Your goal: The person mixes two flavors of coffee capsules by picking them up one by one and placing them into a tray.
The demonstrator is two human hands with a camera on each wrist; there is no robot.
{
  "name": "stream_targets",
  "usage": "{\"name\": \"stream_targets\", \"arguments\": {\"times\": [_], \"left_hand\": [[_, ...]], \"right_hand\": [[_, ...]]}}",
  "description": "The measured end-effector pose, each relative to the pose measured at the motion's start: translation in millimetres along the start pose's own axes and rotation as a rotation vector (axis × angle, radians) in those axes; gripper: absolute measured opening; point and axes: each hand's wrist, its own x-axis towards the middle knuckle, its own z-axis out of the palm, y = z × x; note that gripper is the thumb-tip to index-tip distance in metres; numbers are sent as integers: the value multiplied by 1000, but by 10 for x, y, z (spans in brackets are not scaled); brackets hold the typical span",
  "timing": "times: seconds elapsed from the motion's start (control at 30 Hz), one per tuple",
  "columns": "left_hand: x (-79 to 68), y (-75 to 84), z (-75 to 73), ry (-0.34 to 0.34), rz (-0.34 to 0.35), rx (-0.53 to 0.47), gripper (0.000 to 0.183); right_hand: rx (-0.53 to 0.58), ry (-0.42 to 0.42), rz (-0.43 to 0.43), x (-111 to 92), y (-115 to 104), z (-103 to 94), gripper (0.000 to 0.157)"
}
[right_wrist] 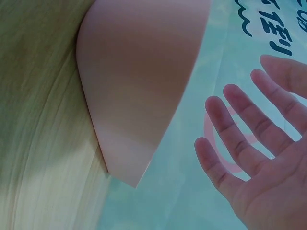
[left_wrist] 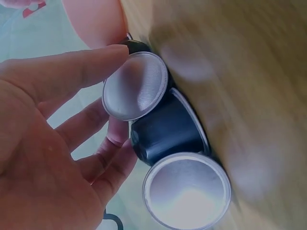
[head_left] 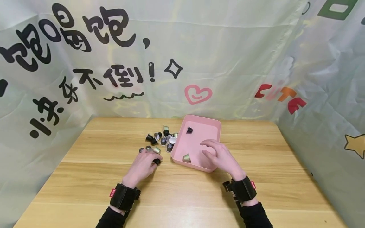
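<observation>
My left hand (head_left: 144, 164) is at the near edge of a pile of coffee capsules (head_left: 163, 141). Between its thumb and fingers it pinches a black coffee capsule (head_left: 156, 161); in the left wrist view the silver lid of this capsule (left_wrist: 135, 86) faces the camera. Against it lie a dark capsule on its side (left_wrist: 168, 129) and another with its silver lid showing (left_wrist: 187, 191). My right hand (head_left: 220, 156) hovers over the right side of a pink tray (head_left: 196, 118), fingers spread and holding nothing. A black capsule (head_left: 189, 130) and a pale green one (head_left: 186, 158) lie inside the tray.
The tray stands on a wooden table (head_left: 182, 196), its left rim close beside the pile. Printed cloth (head_left: 228, 57) hangs behind the table and along both sides. Each wrist wears a black strap (head_left: 123, 197) with a camera.
</observation>
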Motion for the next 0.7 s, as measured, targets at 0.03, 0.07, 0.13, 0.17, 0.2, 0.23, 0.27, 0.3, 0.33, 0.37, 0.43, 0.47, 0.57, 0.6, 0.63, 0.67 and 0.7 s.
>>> {"name": "stream_targets", "arguments": {"times": [0.03, 0.07, 0.13, 0.17, 0.2, 0.23, 0.27, 0.3, 0.33, 0.37, 0.43, 0.47, 0.57, 0.6, 0.63, 0.67, 0.7], "left_hand": [[-1, -2, 5, 7, 2, -2, 31], [-1, -6, 12, 13, 3, -1, 31], [-3, -8, 17, 19, 2, -2, 31], [-3, -10, 20, 18, 1, -1, 31], [-5, -10, 22, 16, -1, 0, 31], [-4, -11, 23, 12, -4, -1, 31], [-5, -10, 21, 8, -7, -1, 31], [-7, -9, 20, 3, -10, -4, 31], [-6, -10, 21, -1, -14, -5, 32], [-7, -9, 20, -5, -18, -7, 32], [-6, -7, 18, -9, -23, -10, 33], [-8, -7, 19, -9, -24, -10, 33], [-11, -6, 18, -8, -23, -10, 32], [-13, -5, 18, -7, -23, -11, 32], [-15, -5, 19, -5, -22, -12, 32], [-17, -3, 17, -3, -21, -15, 32], [-18, -2, 16, 0, -20, -17, 32]], "right_hand": [[2, -1, 0, 1, 0, 1, 28], [2, -3, 0, 3, -1, 3, 28], [4, -8, 1, 4, -5, 5, 28], [5, -10, 2, 4, -4, 5, 28], [6, -12, 2, 3, -3, 6, 28], [6, -14, 0, 6, -3, 9, 28], [6, -16, 0, 7, -3, 10, 27], [8, -17, -1, 7, -2, 10, 27], [9, -19, 0, 7, -3, 9, 27], [11, -20, 1, 6, -4, 8, 27], [10, -23, 1, 4, -7, 8, 27], [10, -25, 2, 3, -9, 7, 27], [10, -29, -3, 1, -18, 6, 27], [10, -31, -4, 2, -20, 6, 27], [11, -32, -5, 2, -23, 6, 27], [12, -32, -5, 2, -25, 6, 27], [12, -32, -4, 3, -27, 7, 27]]}}
